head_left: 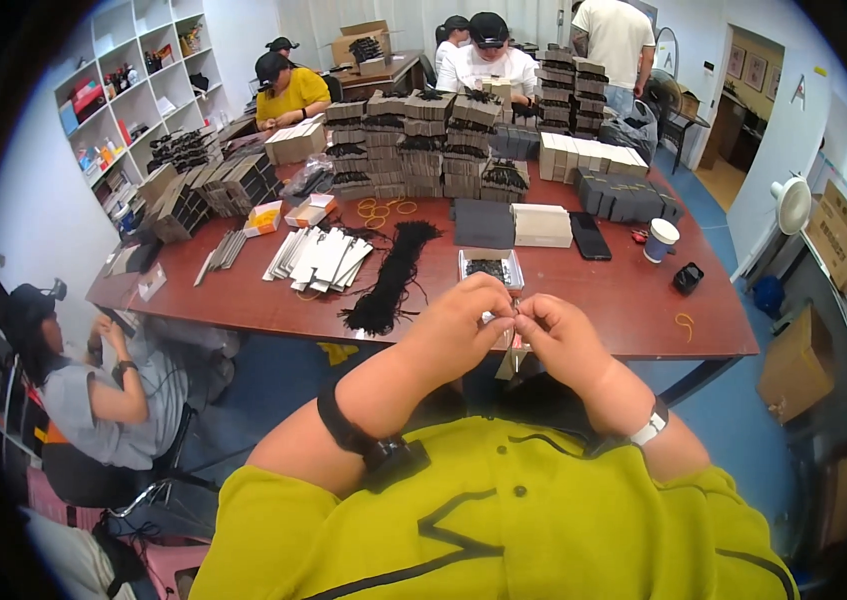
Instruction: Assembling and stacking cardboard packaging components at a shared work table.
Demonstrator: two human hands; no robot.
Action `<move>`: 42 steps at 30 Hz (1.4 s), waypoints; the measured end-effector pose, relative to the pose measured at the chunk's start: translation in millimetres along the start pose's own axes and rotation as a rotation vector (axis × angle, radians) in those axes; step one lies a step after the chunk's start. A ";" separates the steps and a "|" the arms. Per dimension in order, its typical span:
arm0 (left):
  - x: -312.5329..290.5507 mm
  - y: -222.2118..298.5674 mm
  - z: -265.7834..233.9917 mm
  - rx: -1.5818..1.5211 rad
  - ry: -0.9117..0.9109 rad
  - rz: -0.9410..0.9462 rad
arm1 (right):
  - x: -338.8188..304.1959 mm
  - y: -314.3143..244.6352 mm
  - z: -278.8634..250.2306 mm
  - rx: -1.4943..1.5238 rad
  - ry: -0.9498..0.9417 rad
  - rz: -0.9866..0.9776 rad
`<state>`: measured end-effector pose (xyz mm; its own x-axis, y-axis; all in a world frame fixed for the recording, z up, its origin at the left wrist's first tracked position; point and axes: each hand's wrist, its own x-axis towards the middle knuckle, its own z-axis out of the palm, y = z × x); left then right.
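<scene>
My left hand (458, 318) and my right hand (561, 335) meet at the table's near edge, fingertips pinched together. Whatever sits between the fingers is too small to name. Just below them a pale strip (513, 358) shows partly. Beyond my left hand stands a small white box (488, 262) holding small dark pieces. To the left lies a thick bundle of black cords (395, 275), with a fanned pile of white cards (318, 258) beside it. Behind the box are a stack of dark grey cards (483, 222) and a stack of off-white cards (541, 225).
Tall stacks of grey card bundles (413, 150) line the table's (633, 290) far side. At right are a black phone (590, 236), a paper cup (660, 240) and a small black object (687, 278). A seated person (113, 390) is at left; others work beyond the table.
</scene>
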<state>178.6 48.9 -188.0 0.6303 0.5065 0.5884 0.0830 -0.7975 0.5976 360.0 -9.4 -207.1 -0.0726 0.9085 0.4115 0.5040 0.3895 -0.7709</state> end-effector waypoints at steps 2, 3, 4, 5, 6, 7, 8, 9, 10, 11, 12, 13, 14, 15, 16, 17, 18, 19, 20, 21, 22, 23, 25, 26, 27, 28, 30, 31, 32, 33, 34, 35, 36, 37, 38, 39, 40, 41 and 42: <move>2.2 -0.5 -0.7 0.060 -0.011 0.049 | 0.1 5.5 -2.1 0.016 -0.025 0.010; 1.2 -1.4 -0.5 0.113 -0.018 0.093 | -0.4 6.9 -1.2 0.028 -0.058 0.025; 0.5 -2.4 -0.7 0.114 -0.027 0.092 | -0.5 5.6 -1.4 0.036 -0.053 0.028; -0.3 -3.4 -1.0 0.110 -0.025 0.105 | 0.1 1.2 -2.5 0.042 -0.127 0.047; 0.2 -3.9 0.8 0.103 -0.020 0.120 | 0.5 -0.8 -5.2 0.044 -0.202 0.067; -0.3 -4.2 2.4 0.099 -0.026 0.120 | 0.7 0.4 -6.0 0.046 -0.198 0.072; -1.4 -4.5 3.7 0.075 -0.056 0.087 | 0.6 1.4 -6.6 0.059 -0.214 0.073; -1.8 -3.8 4.1 0.054 -0.087 0.055 | 0.2 1.4 -7.5 0.071 -0.228 0.072; -2.2 -3.9 5.1 0.053 -0.090 0.056 | -1.4 6.2 -7.1 0.072 -0.225 0.074; -2.8 -4.8 6.4 0.048 -0.117 0.055 | -3.8 15.0 -5.3 0.121 -0.253 0.143; -3.0 -6.5 6.5 0.045 -0.144 0.055 | -3.4 17.8 -3.8 0.172 -0.280 0.210; -3.2 -7.3 7.0 0.046 -0.148 0.056 | -2.5 18.3 -4.6 0.174 -0.278 0.210; -3.2 -7.9 8.0 0.003 -0.147 0.082 | -0.5 16.5 -6.8 0.208 -0.340 0.265; -5.2 -8.0 9.5 -0.041 -0.148 0.104 | -0.8 14.8 -7.8 0.245 -0.405 0.323; -7.0 -8.1 8.9 -0.043 -0.153 0.101 | -1.1 13.8 -8.2 0.249 -0.404 0.327; -8.9 -8.4 6.9 -0.071 -0.182 0.074 | -1.1 13.0 -8.4 0.352 -0.468 0.360; -9.3 -8.7 5.8 -0.100 -0.209 0.048 | -0.5 12.2 -9.2 0.453 -0.531 0.391; -10.1 -12.0 7.1 -0.101 -0.211 0.046 | 0.2 11.6 -10.0 0.455 -0.531 0.394; -11.5 -17.9 9.1 -0.139 -0.207 0.085 | 0.8 11.3 -10.5 0.511 -0.581 0.413; -12.1 -21.2 9.7 -0.177 -0.201 0.123 | 1.2 11.5 -10.1 0.567 -0.632 0.432; -12.7 -22.8 9.2 -0.177 -0.200 0.119 | 0.7 14.0 -8.8 0.568 -0.635 0.434; -12.9 -23.8 8.2 -0.185 -0.227 0.110 | -0.1 18.0 -7.0 0.600 -0.649 0.442; -13.5 -25.2 7.6 -0.195 -0.249 0.102 | -2.0 17.6 -4.2 0.628 -0.667 0.454; -14.3 -27.6 8.2 -0.223 -0.234 0.068 | -2.8 15.2 -2.1 0.723 -0.648 0.515; -15.3 -30.5 8.9 -0.249 -0.220 0.034 | -3.9 13.8 -0.4 0.818 -0.628 0.575; -17.7 -33.1 9.9 -0.250 -0.217 0.034 | -5.8 17.1 3.3 0.816 -0.630 0.576; -23.8 -39.0 12.7 -0.264 -0.154 -0.151 | -8.5 32.3 14.3 1.061 -0.556 0.654; -25.3 -41.8 14.2 -0.264 -0.152 -0.151 | -8.6 38.9 17.2 1.060 -0.557 0.654; -26.1 -44.3 16.2 -0.421 -0.100 -0.289 | -8.9 45.6 18.7 1.060 -0.495 0.708; -28.0 -47.4 16.7 -0.577 -0.042 -0.429 | -8.3 46.1 20.3 1.059 -0.438 0.762; -29.8 -53.4 17.4 -0.576 -0.037 -0.429 | -8.6 44.6 21.5 1.057 -0.443 0.762; -31.6 -60.7 18.5 -0.588 -0.005 -0.446 | -9.0 40.9 22.5 0.919 -0.344 0.739; -31.2 -62.8 18.1 -0.601 0.027 -0.462 | -8.8 36.7 23.1 0.781 -0.246 0.713; -31.6 -63.6 18.4 -0.601 0.031 -0.462 | -8.5 30.0 24.2 0.779 -0.250 0.713; -31.6 -63.5 19.3 -0.605 0.054 -0.483 | -8.1 22.0 25.6 0.654 -0.211 0.610; -30.8 -61.5 20.7 -0.610 0.073 -0.502 | -9.0 17.9 25.9 0.530 -0.168 0.509; -30.1 -59.4 22.2 -0.611 0.074 -0.502 | -10.3 21.4 26.0 0.529 -0.168 0.509; -29.5 -57.2 23.8 -0.645 0.089 -0.508 | -11.5 27.9 26.3 0.448 -0.168 0.481; -29.7 -56.3 24.6 -0.677 0.105 -0.514 | -11.7 30.5 27.0 0.368 -0.167 0.452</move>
<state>174.2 70.7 -252.5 0.5632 0.8059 0.1825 -0.1608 -0.1097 0.9809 353.0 -4.1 -248.5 -0.0702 0.9960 -0.0549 0.1875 -0.0409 -0.9814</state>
